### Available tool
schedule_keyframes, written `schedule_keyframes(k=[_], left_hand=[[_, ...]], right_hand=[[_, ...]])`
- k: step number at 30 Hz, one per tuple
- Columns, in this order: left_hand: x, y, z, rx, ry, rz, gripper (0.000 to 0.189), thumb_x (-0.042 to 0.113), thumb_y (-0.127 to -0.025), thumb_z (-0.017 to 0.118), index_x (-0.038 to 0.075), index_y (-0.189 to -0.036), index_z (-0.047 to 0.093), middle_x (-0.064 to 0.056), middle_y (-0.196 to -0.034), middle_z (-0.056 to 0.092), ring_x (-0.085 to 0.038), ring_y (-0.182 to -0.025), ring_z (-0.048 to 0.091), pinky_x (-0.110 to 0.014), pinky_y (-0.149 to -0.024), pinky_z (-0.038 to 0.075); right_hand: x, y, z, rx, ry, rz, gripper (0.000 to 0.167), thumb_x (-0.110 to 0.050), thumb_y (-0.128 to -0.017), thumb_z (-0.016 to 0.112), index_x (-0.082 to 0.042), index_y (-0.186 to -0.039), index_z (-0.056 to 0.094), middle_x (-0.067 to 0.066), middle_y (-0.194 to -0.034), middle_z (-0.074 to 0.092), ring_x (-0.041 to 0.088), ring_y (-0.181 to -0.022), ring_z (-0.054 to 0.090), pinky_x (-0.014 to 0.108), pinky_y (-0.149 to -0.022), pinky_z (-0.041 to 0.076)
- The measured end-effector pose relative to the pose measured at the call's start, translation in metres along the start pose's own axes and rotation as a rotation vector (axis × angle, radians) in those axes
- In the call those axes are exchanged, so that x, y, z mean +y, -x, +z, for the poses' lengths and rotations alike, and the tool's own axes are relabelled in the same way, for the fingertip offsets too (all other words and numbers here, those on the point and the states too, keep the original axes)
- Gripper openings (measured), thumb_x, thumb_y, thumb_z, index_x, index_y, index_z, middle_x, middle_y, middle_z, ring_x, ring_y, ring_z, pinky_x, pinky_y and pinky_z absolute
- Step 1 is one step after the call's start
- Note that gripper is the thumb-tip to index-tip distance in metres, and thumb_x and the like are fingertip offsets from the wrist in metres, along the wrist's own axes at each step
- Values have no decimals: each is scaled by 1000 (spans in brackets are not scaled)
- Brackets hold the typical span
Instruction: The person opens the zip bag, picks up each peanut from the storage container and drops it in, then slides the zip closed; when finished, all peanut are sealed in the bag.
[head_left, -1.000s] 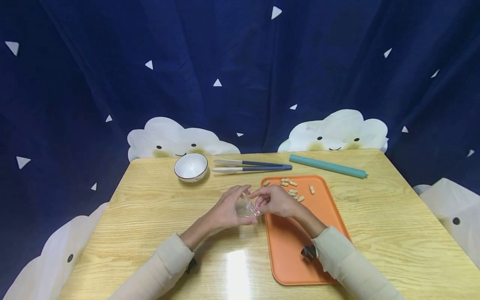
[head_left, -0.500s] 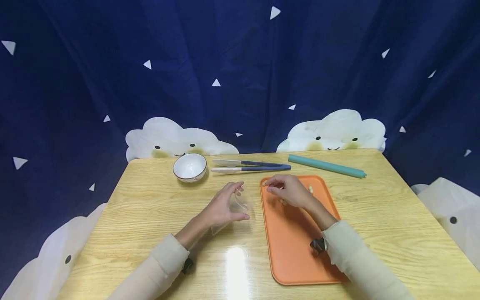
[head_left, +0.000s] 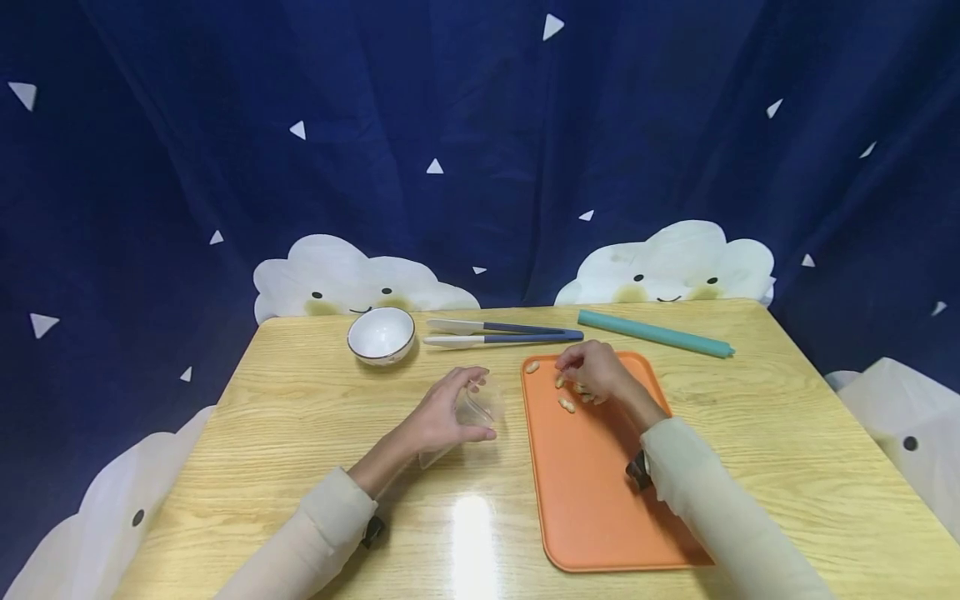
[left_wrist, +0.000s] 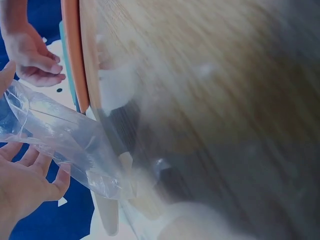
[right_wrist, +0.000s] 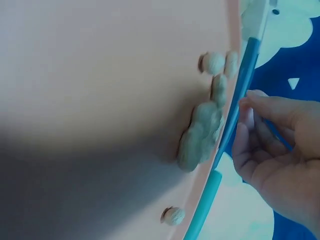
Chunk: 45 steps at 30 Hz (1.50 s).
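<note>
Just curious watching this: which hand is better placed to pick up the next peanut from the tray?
Probably the right hand: it hovers over the peanuts on the orange tray, while the left hand is busy holding the clear plastic bag beside it.

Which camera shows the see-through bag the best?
The left wrist view: the clear plastic bag fills the frame's left side, held by the left hand. The head view shows it small and faint against the table. The right wrist view doesn't show it.
</note>
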<state>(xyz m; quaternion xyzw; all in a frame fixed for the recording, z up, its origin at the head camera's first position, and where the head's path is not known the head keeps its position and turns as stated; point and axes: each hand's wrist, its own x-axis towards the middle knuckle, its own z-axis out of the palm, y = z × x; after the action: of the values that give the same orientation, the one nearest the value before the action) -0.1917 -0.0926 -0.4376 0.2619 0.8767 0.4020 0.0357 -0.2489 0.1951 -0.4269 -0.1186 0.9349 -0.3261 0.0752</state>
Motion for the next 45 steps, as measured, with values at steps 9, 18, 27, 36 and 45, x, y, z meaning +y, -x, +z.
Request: schedule_keyframes(k=[9, 18, 27, 36, 45], left_hand=[[1, -1, 1, -13, 31, 4, 88, 33, -65, 85, 14, -140, 42, -5, -125, 57, -22, -112, 55, -45, -97, 43], [2, -2, 1, -20, 38, 17, 87, 33, -66, 84, 10, -140, 43, -6, -124, 58, -22, -110, 55, -45, -96, 43], [1, -2, 1, -22, 34, 27, 88, 32, -66, 84, 9, -140, 42, -7, -125, 58, -24, -111, 56, -46, -97, 43], [3, -1, -3, -17, 62, -42, 91, 34, -66, 84, 15, -143, 39, -3, -128, 56, -24, -114, 54, -50, -98, 42], [-2, -2, -2, -8, 90, -13, 89, 32, -66, 85, 15, -141, 41, -11, -124, 59, -30, -114, 54, -50, -98, 41]], right_hand=[[11, -9, 4, -82, -37, 108, 8, -4, -83, 69, -8, -87, 74, 6, -76, 71, 14, -55, 55, 27, -48, 46], [14, -7, 8, -83, -69, 121, 8, -5, -85, 67, -8, -89, 73, 9, -73, 69, 17, -44, 52, 27, -40, 43], [6, 0, 5, -41, -40, 21, 8, -10, -86, 67, -10, -92, 73, 6, -84, 72, 17, -70, 63, 26, -57, 48], [-17, 16, 5, -7, -134, -108, 16, -15, -88, 66, -7, -101, 71, 13, -95, 72, 24, -71, 68, 26, -57, 51], [-50, 24, 11, 48, -298, -217, 13, -16, -86, 69, -7, -96, 72, 9, -93, 71, 19, -77, 64, 23, -64, 51]])
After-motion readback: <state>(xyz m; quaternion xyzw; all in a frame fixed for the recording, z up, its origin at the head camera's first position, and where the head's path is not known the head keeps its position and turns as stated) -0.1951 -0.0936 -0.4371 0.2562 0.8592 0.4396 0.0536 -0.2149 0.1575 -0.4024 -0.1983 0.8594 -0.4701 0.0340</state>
